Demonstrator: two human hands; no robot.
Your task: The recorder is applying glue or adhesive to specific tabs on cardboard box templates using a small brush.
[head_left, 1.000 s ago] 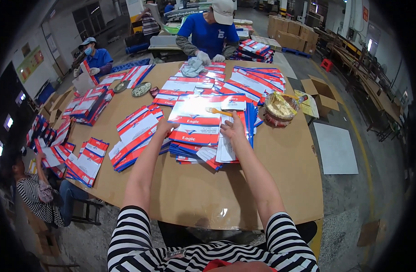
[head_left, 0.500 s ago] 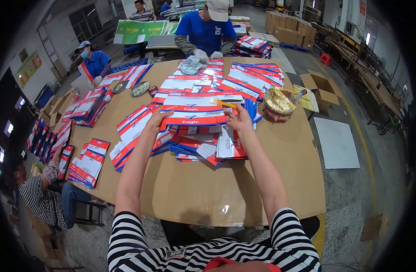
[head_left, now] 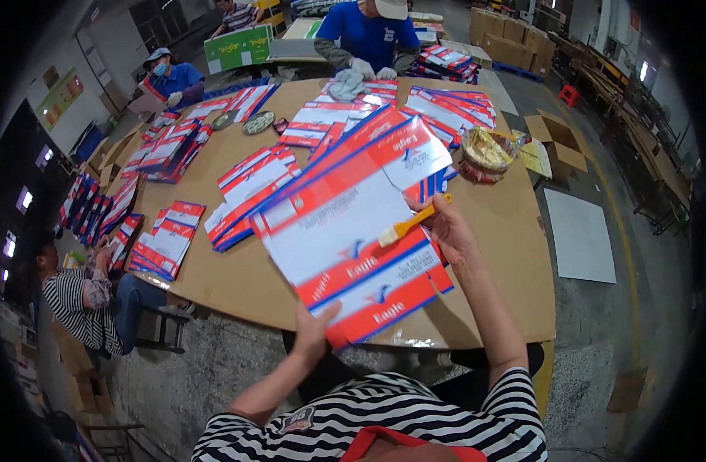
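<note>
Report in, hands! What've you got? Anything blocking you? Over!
Left hand: grip on near corner of printed sheets. Right hand: at their right edge, holding yellow-handled brush. Nothing seen blocking; gold-topped tub beyond right hand, not touching.

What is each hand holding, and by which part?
The left hand holds printed sheets by the near end of their left edge. The right hand holds a brush by its yellow handle; whether it also grips the sheets cannot be told.

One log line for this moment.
left hand: gripping printed sheets | right hand: holding yellow-handled brush | sheets: slanted over table | container: right of sheets
</note>
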